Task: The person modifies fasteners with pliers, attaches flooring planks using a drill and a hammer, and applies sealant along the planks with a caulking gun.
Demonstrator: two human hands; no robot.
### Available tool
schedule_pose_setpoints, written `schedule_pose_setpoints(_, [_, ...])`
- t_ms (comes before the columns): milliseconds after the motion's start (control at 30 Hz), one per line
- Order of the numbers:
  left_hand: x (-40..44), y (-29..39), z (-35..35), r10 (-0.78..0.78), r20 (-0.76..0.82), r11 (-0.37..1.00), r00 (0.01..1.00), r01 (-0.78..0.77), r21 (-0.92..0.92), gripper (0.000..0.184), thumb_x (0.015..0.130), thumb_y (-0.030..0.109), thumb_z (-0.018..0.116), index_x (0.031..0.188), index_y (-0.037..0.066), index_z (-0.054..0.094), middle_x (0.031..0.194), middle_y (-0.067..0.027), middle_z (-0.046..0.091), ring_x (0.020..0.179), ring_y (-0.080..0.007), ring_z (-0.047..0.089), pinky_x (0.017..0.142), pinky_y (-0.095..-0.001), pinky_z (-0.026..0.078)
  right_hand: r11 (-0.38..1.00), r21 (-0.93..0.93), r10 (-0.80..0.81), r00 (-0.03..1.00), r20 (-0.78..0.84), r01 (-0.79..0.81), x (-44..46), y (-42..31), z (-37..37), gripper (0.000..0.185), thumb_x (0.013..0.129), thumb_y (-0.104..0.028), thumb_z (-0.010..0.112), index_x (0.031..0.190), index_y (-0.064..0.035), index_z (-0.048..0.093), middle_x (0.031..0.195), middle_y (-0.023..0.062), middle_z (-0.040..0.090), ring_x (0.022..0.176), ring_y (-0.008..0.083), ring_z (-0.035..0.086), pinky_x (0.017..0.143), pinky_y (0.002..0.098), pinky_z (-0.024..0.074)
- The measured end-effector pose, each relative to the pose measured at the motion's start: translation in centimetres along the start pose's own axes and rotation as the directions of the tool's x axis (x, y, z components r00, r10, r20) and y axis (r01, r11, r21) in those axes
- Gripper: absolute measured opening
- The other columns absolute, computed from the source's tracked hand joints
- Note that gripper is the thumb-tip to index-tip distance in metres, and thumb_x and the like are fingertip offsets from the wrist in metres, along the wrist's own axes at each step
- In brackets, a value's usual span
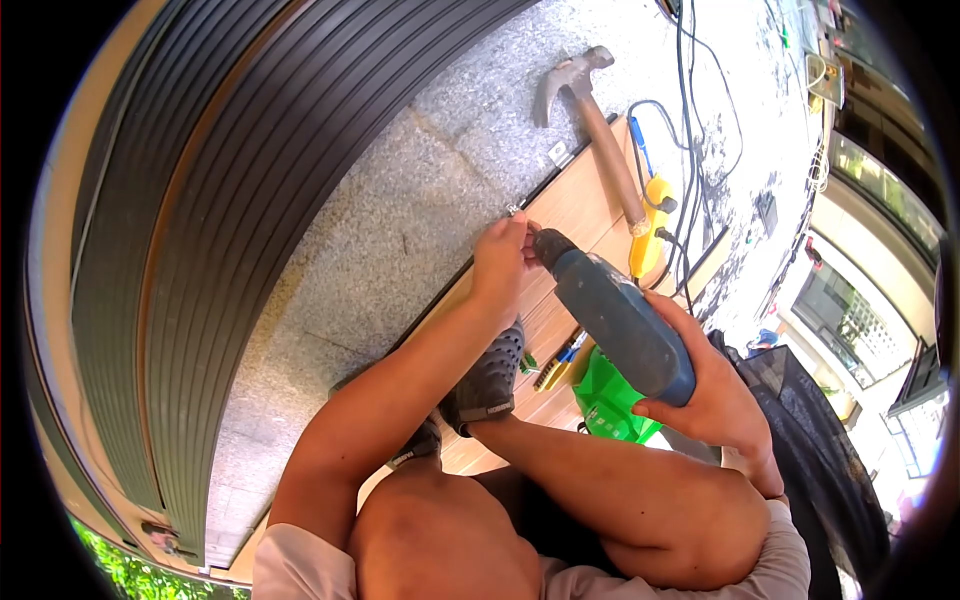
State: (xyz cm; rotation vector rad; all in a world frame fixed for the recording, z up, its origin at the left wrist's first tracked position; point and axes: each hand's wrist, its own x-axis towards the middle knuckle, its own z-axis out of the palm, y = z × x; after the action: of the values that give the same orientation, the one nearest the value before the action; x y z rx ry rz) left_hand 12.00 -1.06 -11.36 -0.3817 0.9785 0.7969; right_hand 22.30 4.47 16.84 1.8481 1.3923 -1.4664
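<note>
My right hand [715, 395] is wrapped around the rear of a dark blue power drill [625, 325]. The drill's black chuck points up and left, toward my left hand [505, 257]. Thumb and fingers of that hand are pinched together right at the chuck's tip. A small shiny metal piece [514, 209] shows at these fingertips, beside the dark edge of a wood-coloured board [585, 200]. Any bit or screw between the fingers and the chuck is hidden.
A claw hammer [605, 150] lies across the board, near a yellow power strip [651, 230] and black cables [690, 120]. Dark ribbed panels [290, 130] rise on the left beyond grey stone [390, 200]. A green bag [610, 400] and a brush [553, 370] lie by my feet.
</note>
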Motion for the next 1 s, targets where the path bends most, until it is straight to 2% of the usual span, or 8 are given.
schedule_pose_setpoints(233, [0.6,-0.6,0.0,0.057,0.007,0.996,0.998,-0.057,0.069,0.031,0.111,0.029,0.049,0.098,0.004,0.063,0.087,-0.0069,0.07,0.074,-0.0163,0.066,0.071,-0.0315,0.056,0.982,0.18,-0.044,0.998,-0.043,0.051,0.1,2.2,-0.2,0.1,0.074,-0.007,0.089,0.161,-0.0085,0.038,0.153,0.014,0.055,0.141,0.0216,0.051,0.118,0.036,0.0373])
schedule_pose_setpoints(433, [-0.7,0.1,-0.2,-0.013,0.035,0.981,0.999,0.006,0.194,0.03,0.113,0.029,0.05,0.099,0.006,0.063,0.094,-0.006,0.067,0.086,-0.0159,0.065,0.081,-0.0332,0.055,1.0,-0.009,-0.005,0.997,-0.08,0.004,0.1,0.3,-0.1,0.092,0.077,-0.006,0.084,0.159,-0.0097,0.041,0.141,0.0184,0.064,0.132,0.0272,0.064,0.112,0.0354,0.044])
schedule_pose_setpoints(467, [-1.9,0.2,-0.1,0.305,0.057,0.826,0.951,-0.294,0.481,0.029,0.111,0.03,0.052,0.104,0.004,0.063,0.098,-0.0104,0.068,0.087,-0.0224,0.065,0.081,-0.0371,0.054,1.0,-0.011,-0.006,0.997,-0.079,0.005,0.0,-0.2,0.1,0.092,0.077,-0.006,0.084,0.159,-0.0097,0.041,0.141,0.0184,0.064,0.132,0.0272,0.064,0.112,0.0354,0.044])
schedule_pose_setpoints(500, [-3.4,0.5,0.3,0.569,0.169,0.506,0.805,-0.504,0.7,0.029,0.109,0.031,0.053,0.109,0.003,0.063,0.102,-0.0148,0.068,0.088,-0.0289,0.066,0.081,-0.041,0.053,0.999,-0.041,0.004,0.996,-0.094,-0.008,0.1,-0.7,0.3,0.089,0.078,-0.009,0.085,0.156,-0.009,0.043,0.134,0.0204,0.068,0.125,0.0319,0.068,0.107,0.0368,0.0483])
schedule_pose_setpoints(567, [-7.2,2.6,1.9,0.742,0.576,0.031,0.342,-0.876,0.481,0.041,0.102,0.038,0.061,0.123,0.003,0.063,0.111,-0.019,0.064,0.096,-0.0353,0.064,0.089,-0.0454,0.051,0.997,-0.074,0.011,0.995,-0.103,-0.019,0.2,-0.9,0.2,0.086,0.078,-0.011,0.085,0.154,-0.0084,0.045,0.126,0.0225,0.071,0.119,0.0365,0.071,0.102,0.0382,0.0527])
schedule_pose_setpoints(633, [-8.9,5.7,5.3,0.626,0.779,-0.009,0.034,-0.999,0.051,0.059,0.092,0.05,0.068,0.123,-0.001,0.066,0.112,-0.0197,0.066,0.099,-0.0368,0.067,0.088,-0.0432,0.054,0.981,-0.161,0.097,0.992,-0.086,-0.109,-0.2,-0.8,0.2,0.082,0.077,-0.019,0.088,0.147,-0.0066,0.048,0.112,0.0241,0.074,0.109,0.0431,0.072,0.09,0.043,0.0576])
schedule_pose_setpoints(733, [-8.5,4.7,6.8,0.62,0.785,0.013,-0.001,-1.0,-0.011,0.063,0.089,0.055,0.069,0.117,-0.002,0.066,0.115,-0.0197,0.067,0.099,-0.0381,0.069,0.085,-0.0447,0.056,0.987,-0.156,0.021,0.994,-0.104,-0.037,0.0,-0.6,0.0,0.079,0.077,-0.025,0.088,0.143,-0.0057,0.049,0.105,0.0253,0.074,0.104,0.047,0.071,0.084,0.0466,0.0584])
schedule_pose_setpoints(1000, [-7.9,3.6,7.4,0.699,0.715,-0.073,-0.014,-0.996,0.052,0.053,0.08,0.046,0.074,0.102,-0.001,0.065,0.103,-0.0173,0.066,0.088,-0.0327,0.065,0.081,-0.0421,0.053,0.987,-0.081,0.13,0.982,-0.136,-0.142,0.3,-1.3,-0.1,0.086,0.079,-0.026,0.083,0.152,-0.0063,0.042,0.109,0.027,0.072,0.108,0.0496,0.069,0.089,0.0468,0.0572])
